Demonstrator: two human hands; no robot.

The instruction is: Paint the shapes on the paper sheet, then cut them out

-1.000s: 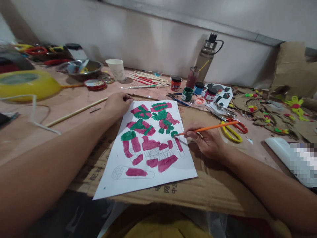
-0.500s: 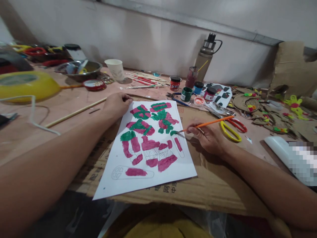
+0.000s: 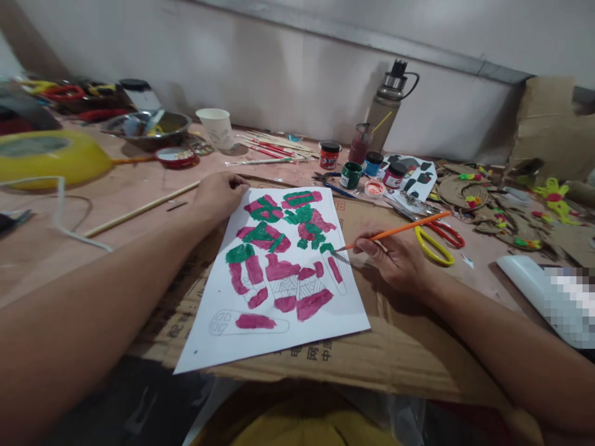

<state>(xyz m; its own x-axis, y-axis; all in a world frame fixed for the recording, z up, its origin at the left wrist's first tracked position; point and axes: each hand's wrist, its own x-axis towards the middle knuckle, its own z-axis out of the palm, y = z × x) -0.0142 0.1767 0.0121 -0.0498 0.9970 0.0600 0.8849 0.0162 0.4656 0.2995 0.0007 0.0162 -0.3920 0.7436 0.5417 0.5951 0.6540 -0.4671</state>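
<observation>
A white sheet of paper (image 3: 209, 347) with drawn outlines, partly filled with magenta and green paint, lies on a cardboard sheet (image 3: 400, 334). At the paper's far left corner rests my left hand (image 3: 224, 191), its fingers bent together and closed on that edge; the fingertips are partly hidden. Beyond the paper's right edge, my right hand (image 3: 395, 257) is closed around a paintbrush (image 3: 404, 228) with an orange handle. The brush tip points left and meets the paper beside a small green patch at the top of a long narrow outline.
Behind the paper stand an open green paint jar (image 3: 351, 176), a red paint jar (image 3: 330, 155), a blue paint jar (image 3: 373, 164) and a tall bottle (image 3: 385, 105). Scissors (image 3: 434, 246) lie right of the paper. A paper cup (image 3: 215, 128) and yellow tape roll (image 3: 88, 161) stand left.
My right hand and the paintbrush have shifted slightly right, and the handle's end has risen a little. The green patch by the tip looks slightly larger. My left hand stays in place.
</observation>
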